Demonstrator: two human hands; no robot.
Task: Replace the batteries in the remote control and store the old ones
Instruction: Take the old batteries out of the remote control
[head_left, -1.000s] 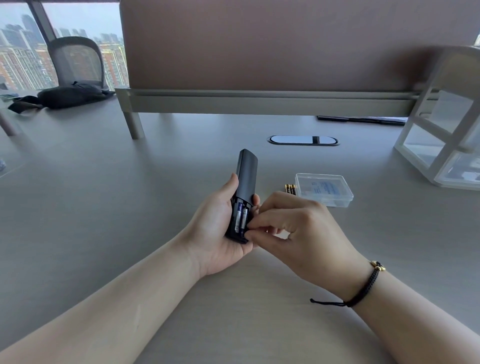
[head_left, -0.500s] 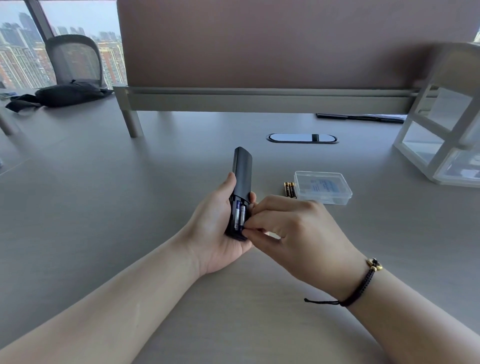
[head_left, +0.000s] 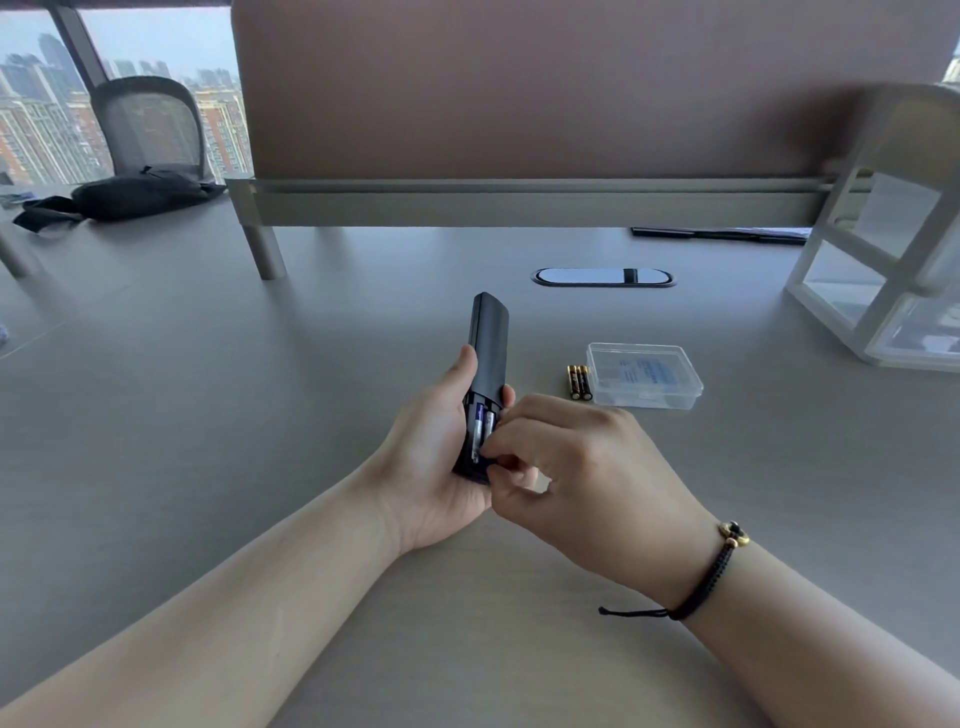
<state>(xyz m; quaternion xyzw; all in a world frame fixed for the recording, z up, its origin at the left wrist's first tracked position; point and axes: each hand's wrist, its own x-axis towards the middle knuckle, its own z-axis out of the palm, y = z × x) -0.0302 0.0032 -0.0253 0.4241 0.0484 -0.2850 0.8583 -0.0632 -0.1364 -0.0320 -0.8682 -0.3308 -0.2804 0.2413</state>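
My left hand (head_left: 434, 462) holds a black remote control (head_left: 488, 345) back side up above the desk, its battery bay open at the near end. Two blue-and-silver batteries (head_left: 480, 426) lie side by side in the bay. My right hand (head_left: 566, 462) reaches in from the right, thumb and forefinger pinched at the near end of the right-hand battery. Two black-and-gold batteries (head_left: 579, 382) lie on the desk to the right, touching a shut clear plastic box (head_left: 644, 375). The remote's battery cover is not visible.
A white-framed drawer unit (head_left: 883, 249) stands at the far right. A brown partition on a grey rail (head_left: 519, 200) closes the back of the desk, with an oval cable port (head_left: 602, 277) before it. A black bag (head_left: 135, 195) and a mesh chair (head_left: 148, 127) sit far left.
My right fingertips have slid down toward the near end of the battery bay and pinched tighter on the right-hand battery. The remote stays in my left hand.
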